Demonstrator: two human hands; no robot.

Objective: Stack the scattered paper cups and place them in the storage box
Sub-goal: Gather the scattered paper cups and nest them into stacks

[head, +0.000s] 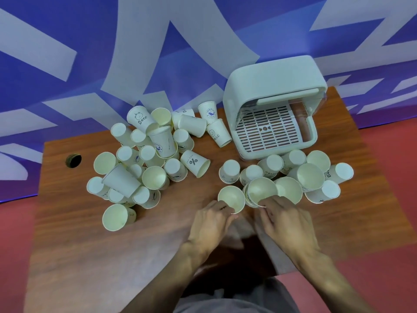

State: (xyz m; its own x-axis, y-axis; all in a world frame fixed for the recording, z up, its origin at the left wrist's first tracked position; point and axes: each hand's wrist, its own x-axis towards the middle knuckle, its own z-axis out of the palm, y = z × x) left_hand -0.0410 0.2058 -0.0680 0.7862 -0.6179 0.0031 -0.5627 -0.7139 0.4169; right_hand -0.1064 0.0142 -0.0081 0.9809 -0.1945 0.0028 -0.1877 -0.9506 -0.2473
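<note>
Several white paper cups lie scattered on the brown table [112,256], in a left pile [144,159] and a right cluster [311,175]. My left hand [209,224] grips an upright single cup [231,197] by its near rim. My right hand [284,220] holds a short stack of nested cups [261,189] at the near side. The white storage box [274,109] stands at the back right with its lid raised and a slotted tray inside; no cups are in it.
A round cable hole [73,160] sits near the table's left edge. A blue and white patterned wall rises behind the table. Red floor shows on both sides. Bare wood lies in front of my hands.
</note>
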